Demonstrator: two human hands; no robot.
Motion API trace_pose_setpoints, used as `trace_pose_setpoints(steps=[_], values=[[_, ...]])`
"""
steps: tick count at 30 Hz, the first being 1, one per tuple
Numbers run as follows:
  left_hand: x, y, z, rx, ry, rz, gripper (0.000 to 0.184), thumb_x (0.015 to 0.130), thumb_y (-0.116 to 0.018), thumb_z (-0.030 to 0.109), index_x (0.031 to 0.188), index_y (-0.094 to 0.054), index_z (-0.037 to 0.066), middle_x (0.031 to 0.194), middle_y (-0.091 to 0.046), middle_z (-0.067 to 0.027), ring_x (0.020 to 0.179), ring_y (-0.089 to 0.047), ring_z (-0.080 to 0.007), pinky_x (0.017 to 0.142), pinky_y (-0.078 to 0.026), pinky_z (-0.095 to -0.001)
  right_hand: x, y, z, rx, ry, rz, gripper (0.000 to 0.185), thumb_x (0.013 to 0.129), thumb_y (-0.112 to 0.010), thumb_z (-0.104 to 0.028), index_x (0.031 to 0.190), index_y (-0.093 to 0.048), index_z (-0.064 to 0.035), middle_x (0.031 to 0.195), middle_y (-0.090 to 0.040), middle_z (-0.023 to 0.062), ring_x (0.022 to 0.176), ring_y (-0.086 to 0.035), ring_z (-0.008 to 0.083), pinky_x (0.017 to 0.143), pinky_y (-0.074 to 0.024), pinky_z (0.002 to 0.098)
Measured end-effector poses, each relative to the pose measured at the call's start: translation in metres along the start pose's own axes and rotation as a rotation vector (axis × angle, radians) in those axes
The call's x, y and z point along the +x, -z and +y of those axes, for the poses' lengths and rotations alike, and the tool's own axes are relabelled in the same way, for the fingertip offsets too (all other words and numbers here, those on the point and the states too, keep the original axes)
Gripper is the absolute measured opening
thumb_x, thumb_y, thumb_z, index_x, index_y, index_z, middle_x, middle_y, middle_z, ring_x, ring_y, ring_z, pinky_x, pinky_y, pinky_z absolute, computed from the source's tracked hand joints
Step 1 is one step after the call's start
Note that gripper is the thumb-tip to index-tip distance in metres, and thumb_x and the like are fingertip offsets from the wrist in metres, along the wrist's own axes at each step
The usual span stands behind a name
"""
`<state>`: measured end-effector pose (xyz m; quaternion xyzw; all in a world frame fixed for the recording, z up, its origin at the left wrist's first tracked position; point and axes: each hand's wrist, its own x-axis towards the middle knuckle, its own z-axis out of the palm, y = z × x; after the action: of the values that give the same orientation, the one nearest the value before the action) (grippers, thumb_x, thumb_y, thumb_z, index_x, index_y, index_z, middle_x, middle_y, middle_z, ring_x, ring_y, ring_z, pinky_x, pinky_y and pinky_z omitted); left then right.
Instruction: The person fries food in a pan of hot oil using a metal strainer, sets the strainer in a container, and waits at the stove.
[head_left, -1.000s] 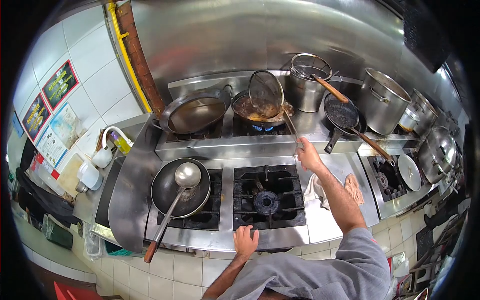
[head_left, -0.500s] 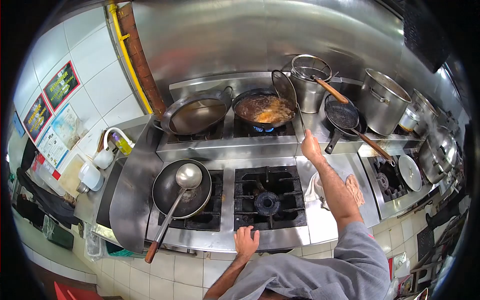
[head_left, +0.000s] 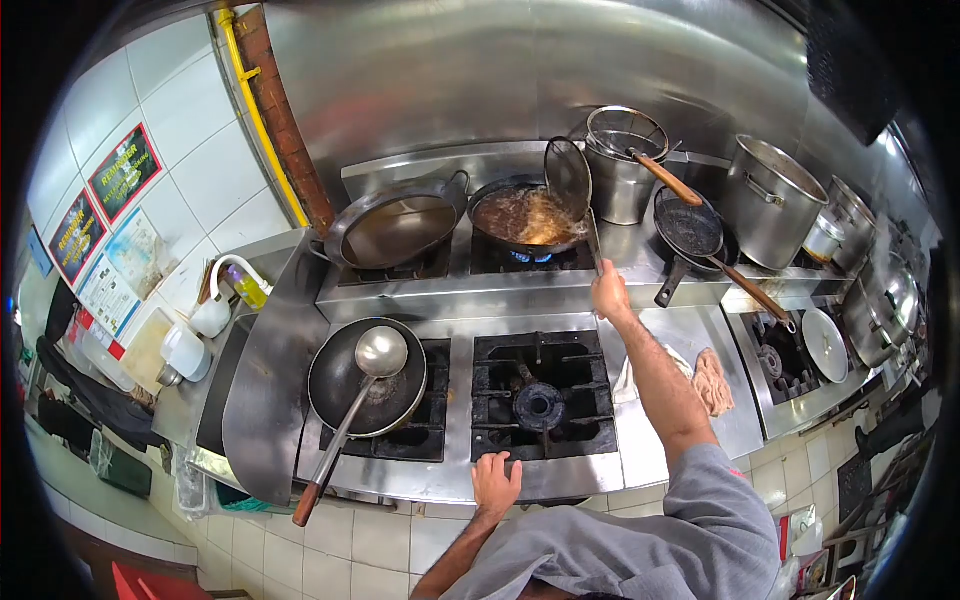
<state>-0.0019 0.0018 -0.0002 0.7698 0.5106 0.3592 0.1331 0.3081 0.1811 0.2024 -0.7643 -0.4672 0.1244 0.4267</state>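
Note:
My right hand (head_left: 611,292) is wrapped round the handle of a skimmer (head_left: 568,178). Its round mesh head is tipped up at the right rim of a wok (head_left: 488,190) of bubbling brown oil, with golden food frothing in it. Blue flame shows under that wok. My left hand (head_left: 496,484) lies on the steel front edge of the stove, fingers stretched out and holding nothing. Just beyond it is a bare burner grate (head_left: 541,404). To its left, a ladle (head_left: 381,352) with a wooden handle end rests in a black wok (head_left: 335,372).
A wide pan (head_left: 397,232) of liquid stands at back left. At back right are a pot (head_left: 625,185) topped by a wood-handled strainer (head_left: 664,178), a black frying pan (head_left: 680,262) with another strainer (head_left: 690,226), and a tall stockpot (head_left: 770,205). Cloths (head_left: 712,382) lie beside my right forearm.
My right hand has shifted slightly left and nearer to me with the skimmer, whose head is turned a little more upright. The oil's froth looks paler. My left hand stays put.

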Motion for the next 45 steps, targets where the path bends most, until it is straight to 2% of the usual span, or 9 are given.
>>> trace_pose_setpoints(steps=[5, 7, 14, 20, 22, 27, 31, 40, 45], values=[[0.0, 0.0, 0.0, 0.002, -0.003, -0.006, 0.032, 0.077, -0.065, 0.027, 0.1, -0.057, 0.006, 0.095, -0.051, -0.0106, 0.094, -0.05, -0.0283, 0.079, -0.037, -0.0411, 0.004, -0.012, -0.006, 0.093, -0.055, -0.056, 0.038, 0.083, -0.044, -0.003, 0.121, -0.041, 0.0003, 0.071, -0.06, 0.0201, 0.041, -0.056, 0.0251, 0.035, -0.045, 0.0381], [0.0, 0.001, 0.001, 0.0, 0.0, -0.012, 0.032, 0.078, -0.065, 0.027, 0.1, -0.057, 0.006, 0.095, -0.051, -0.0109, 0.094, -0.05, -0.0285, 0.079, -0.037, -0.0411, 0.007, -0.018, -0.004, 0.207, -0.097, -0.08, 0.037, 0.085, -0.043, -0.003, 0.122, -0.04, -0.0018, 0.068, -0.056, 0.0148, 0.031, -0.047, 0.0187, 0.027, -0.0366, 0.0335], [-0.001, 0.002, 0.001, -0.008, -0.004, -0.028, 0.032, 0.078, -0.065, 0.027, 0.101, -0.057, 0.006, 0.096, -0.051, -0.011, 0.094, -0.05, -0.0286, 0.079, -0.037, -0.0414, -0.003, -0.014, -0.004, 0.282, -0.079, -0.051, 0.039, 0.085, -0.044, -0.002, 0.123, -0.039, 0.0002, 0.063, -0.052, 0.0105, 0.03, -0.044, 0.0162, 0.026, -0.0341, 0.032], [0.0, 0.0, 0.0, -0.006, -0.009, -0.04, 0.032, 0.078, -0.065, 0.027, 0.1, -0.057, 0.006, 0.096, -0.052, -0.0108, 0.095, -0.05, -0.0289, 0.079, -0.038, -0.0415, -0.027, 0.004, -0.005, 0.612, -0.173, -0.075, 0.039, 0.084, -0.047, -0.004, 0.121, -0.038, 0.0037, 0.059, -0.048, 0.0069, 0.03, -0.04, 0.015, 0.026, -0.0319, 0.0298], [0.0, -0.001, -0.001, 0.005, -0.013, -0.013, 0.031, 0.076, -0.066, 0.027, 0.098, -0.058, 0.006, 0.096, -0.052, -0.0108, 0.095, -0.05, -0.0292, 0.079, -0.038, -0.0416, -0.04, 0.015, -0.009, 0.79, -0.224, -0.129, 0.037, 0.083, -0.048, -0.004, 0.12, -0.04, 0.0013, 0.061, -0.05, 0.0075, 0.031, -0.041, 0.0159, 0.026, -0.0325, 0.0312], [0.002, -0.001, 0.001, 0.01, -0.003, -0.02, 0.032, 0.076, -0.065, 0.027, 0.099, -0.058, 0.007, 0.095, -0.053, -0.011, 0.094, -0.05, -0.0293, 0.078, -0.037, -0.0422, -0.062, 0.045, -0.006, 1.028, -0.364, -0.252, 0.018, 0.082, -0.051, -0.004, 0.098, -0.043, -0.0039, 0.059, -0.048, 0.0039, 0.033, -0.038, 0.0136, 0.029, -0.0329, 0.0302], [0.001, -0.001, 0.003, 0.008, 0.021, -0.003, 0.031, 0.075, -0.066, 0.026, 0.098, -0.058, 0.007, 0.095, -0.053, -0.011, 0.094, -0.05, -0.0296, 0.079, -0.038, -0.0418, -0.08, 0.075, -0.001, 1.111, -0.444, -0.268, 0.017, 0.084, -0.052, -0.006, 0.099, -0.045, -0.0057, 0.058, -0.047, 0.0013, 0.036, -0.036, 0.0103, 0.033, -0.0297, 0.0282], [0.0, -0.005, 0.002, 0.051, 0.056, 0.028, 0.029, 0.075, -0.067, 0.025, 0.096, -0.058, 0.008, 0.095, -0.053, -0.0091, 0.093, -0.051, -0.0277, 0.079, -0.038, -0.0413, -0.101, 0.146, 0.062, 1.069, -0.438, -0.045, 0.02, 0.084, -0.053, -0.007, 0.102, -0.046, -0.0054, 0.057, -0.049, 0.0006, 0.032, -0.036, 0.0095, 0.028, -0.0302, 0.027], [0.0, -0.005, 0.005, 0.061, 0.069, 0.057, 0.031, 0.075, -0.067, 0.026, 0.098, -0.058, 0.007, 0.094, -0.053, -0.0105, 0.093, -0.051, -0.0296, 0.078, -0.038, -0.0425, -0.072, 0.159, 0.111, 1.005, -0.435, 0.116, 0.01, 0.083, -0.049, -0.005, 0.092, -0.044, -0.0076, 0.054, -0.048, 0.001, 0.031, -0.038, 0.0115, 0.027, -0.0302, 0.0276]])
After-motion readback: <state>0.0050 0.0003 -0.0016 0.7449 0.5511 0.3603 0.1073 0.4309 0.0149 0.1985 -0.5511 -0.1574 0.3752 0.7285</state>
